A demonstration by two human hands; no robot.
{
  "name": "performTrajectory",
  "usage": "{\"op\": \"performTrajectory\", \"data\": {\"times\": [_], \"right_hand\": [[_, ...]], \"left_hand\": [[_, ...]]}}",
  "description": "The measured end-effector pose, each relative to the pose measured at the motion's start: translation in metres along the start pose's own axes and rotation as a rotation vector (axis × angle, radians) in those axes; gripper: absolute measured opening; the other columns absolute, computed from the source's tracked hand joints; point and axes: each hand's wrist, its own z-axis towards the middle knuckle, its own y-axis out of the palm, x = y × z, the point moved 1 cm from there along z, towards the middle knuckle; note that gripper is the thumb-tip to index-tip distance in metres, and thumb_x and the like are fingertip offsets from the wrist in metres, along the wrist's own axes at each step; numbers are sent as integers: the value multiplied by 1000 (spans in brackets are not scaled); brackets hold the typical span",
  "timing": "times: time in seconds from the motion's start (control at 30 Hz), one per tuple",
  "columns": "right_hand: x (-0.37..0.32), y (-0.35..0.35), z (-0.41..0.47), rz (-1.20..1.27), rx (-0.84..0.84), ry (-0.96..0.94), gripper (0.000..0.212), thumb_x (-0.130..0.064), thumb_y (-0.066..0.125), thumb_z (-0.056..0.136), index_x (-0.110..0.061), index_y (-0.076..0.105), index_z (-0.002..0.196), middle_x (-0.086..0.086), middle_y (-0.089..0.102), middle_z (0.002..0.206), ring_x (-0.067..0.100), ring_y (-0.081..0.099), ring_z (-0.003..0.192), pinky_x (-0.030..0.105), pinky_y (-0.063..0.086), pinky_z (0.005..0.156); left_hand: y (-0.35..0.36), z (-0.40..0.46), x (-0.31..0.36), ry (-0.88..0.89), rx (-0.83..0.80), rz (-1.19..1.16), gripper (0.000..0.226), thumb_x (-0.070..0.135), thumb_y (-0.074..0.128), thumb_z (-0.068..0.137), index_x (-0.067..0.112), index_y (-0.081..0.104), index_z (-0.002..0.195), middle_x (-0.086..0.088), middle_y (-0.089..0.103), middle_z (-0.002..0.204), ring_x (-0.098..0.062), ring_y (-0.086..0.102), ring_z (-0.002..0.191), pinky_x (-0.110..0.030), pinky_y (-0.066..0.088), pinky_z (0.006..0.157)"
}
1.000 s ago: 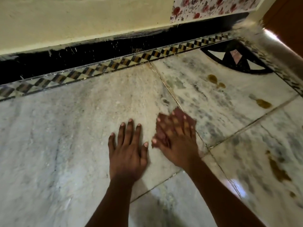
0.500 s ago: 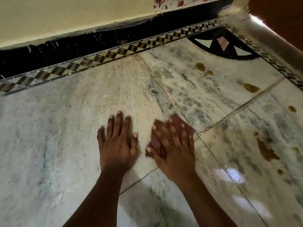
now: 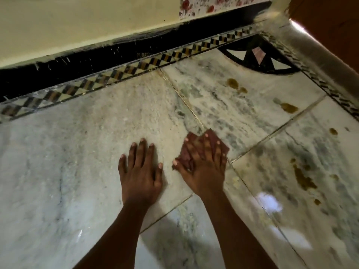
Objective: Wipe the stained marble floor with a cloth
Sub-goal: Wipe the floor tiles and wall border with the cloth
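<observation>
Marble floor [image 3: 68, 171] looks blotchy. Right hand [image 3: 204, 169] presses the cloth [image 3: 186, 157] flat, fingers spread, just right of the left hand [image 3: 138, 171], also splayed. Brown stains [image 3: 303, 179] sit further right — I'd push firmly that way.

Dim warm light; white glare is thrown on the marble floor [image 3: 269, 203] right of the grip, the right hand [image 3: 204, 167] is blurred, frame edges are bowed.

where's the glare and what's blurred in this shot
Head view: a white glare patch sits on the floor at lower right; the right hand and cloth are smeared by motion, the left hand is sharper; the wide lens bows the border strip; a shadow lies at bottom centre.
</observation>
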Motion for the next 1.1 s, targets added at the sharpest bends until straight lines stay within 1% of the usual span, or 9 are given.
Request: {"op": "performTrajectory", "data": {"times": [0.13, 0.23, 0.37, 0.5, 0.73, 0.8, 0.97, 1.03, 1.1], "right_hand": [[-3, -3, 28, 28, -96, 172, 92, -99, 37, 78, -62, 16, 160, -4, 1, 180, 39, -4, 164, 64, 1, 129], [-23, -1, 80, 63, -171, 275, 94, -98, 36, 79, -63, 4, 160, -5, -12, 179, 40, -15, 162, 65, -8, 128], [-44, -2, 154, 73, -186, 242, 94, -98, 36, 79, -62, 9, 161, -4, -9, 179, 43, -13, 162, 64, -11, 128], [-40, 4, 174, 16, -121, 165, 96, -99, 31, 75, -57, 20, 162, -2, 1, 180, 44, -5, 163, 65, -3, 129], [-29, -5, 99, -28, -106, -232, 85, -90, 54, 81, -54, 40, 157, 2, 27, 175, 43, 21, 161, 68, 26, 123], [-20, -11, 86, -20, -88, -198, 87, -94, 52, 79, -56, 41, 156, -2, 27, 175, 39, 20, 162, 67, 30, 122], [-59, 10, 185, 51, 74, 473, 89, -93, 43, 78, -54, 38, 158, 6, 26, 176, 48, 14, 161, 68, 10, 127], [-100, 22, 235, 117, -50, 463, 89, -94, 31, 81, -55, 28, 161, 5, 11, 179, 50, -1, 161, 68, -3, 127], [-123, 27, 240, 48, -153, 209, 86, -93, 23, 86, -54, 17, 162, 1, -5, 177, 47, -14, 161, 67, -6, 128]], "left_hand": [[-30, 54, -31, 192, 34, -36, 65, 36, 47, 92, 9, 55, 151, -16, 50, 163, -40, 54, 143, -56, 45, 109], [-46, 137, -67, 179, -7, 72, 69, 42, 43, 100, 9, 42, 161, -17, 36, 172, -41, 40, 154, -60, 37, 120], [-30, 190, -92, 59, -24, 71, 73, 52, 21, 107, 15, 23, 170, -10, 17, 180, -33, 18, 166, -58, 21, 131], [-24, 194, -94, 47, -15, 45, 69, 51, 22, 108, 21, 22, 171, -5, 13, 181, -25, 12, 168, -55, 15, 133], [-27, 195, -92, 23, -33, 85, 67, 46, 31, 107, 22, 29, 169, -3, 18, 180, -25, 18, 167, -56, 22, 130], [-28, 200, -89, 31, -21, 79, 67, 46, 31, 106, 21, 32, 168, -4, 20, 180, -26, 20, 166, -56, 22, 129], [-22, 197, -91, 13, -8, 103, 66, 46, 32, 106, 22, 35, 167, -3, 22, 179, -25, 22, 166, -55, 22, 127], [-22, 200, -92, 8, -8, 110, 66, 47, 30, 106, 23, 35, 167, -2, 22, 179, -23, 21, 166, -55, 22, 128], [-21, 200, -93, 1, -6, 113, 66, 47, 31, 106, 23, 36, 167, -1, 23, 179, -23, 21, 166, -54, 22, 128]]}}
